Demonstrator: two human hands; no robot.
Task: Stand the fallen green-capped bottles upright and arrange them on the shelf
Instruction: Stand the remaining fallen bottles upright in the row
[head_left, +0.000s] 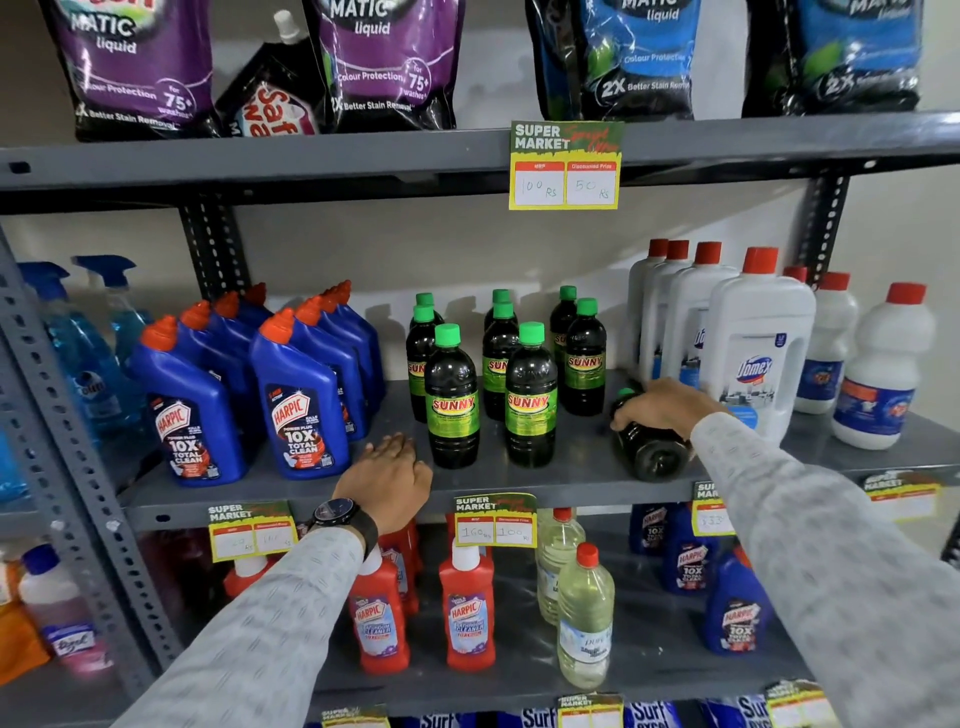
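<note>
Several dark bottles with green caps and green SUNNY labels stand upright in rows in the middle of the grey metal shelf. One more green-capped bottle lies on its side to their right, base toward me, cap pointing back. My right hand is closed over the upper part of that fallen bottle. My left hand rests flat on the shelf's front edge, just left of the nearest upright bottle, fingers apart and holding nothing.
Blue Harpic bottles stand close on the left. White red-capped bottles crowd the right, touching distance from the fallen bottle. Price tags hang on the shelf edge. Pouches sit on the shelf above, red and clear bottles below.
</note>
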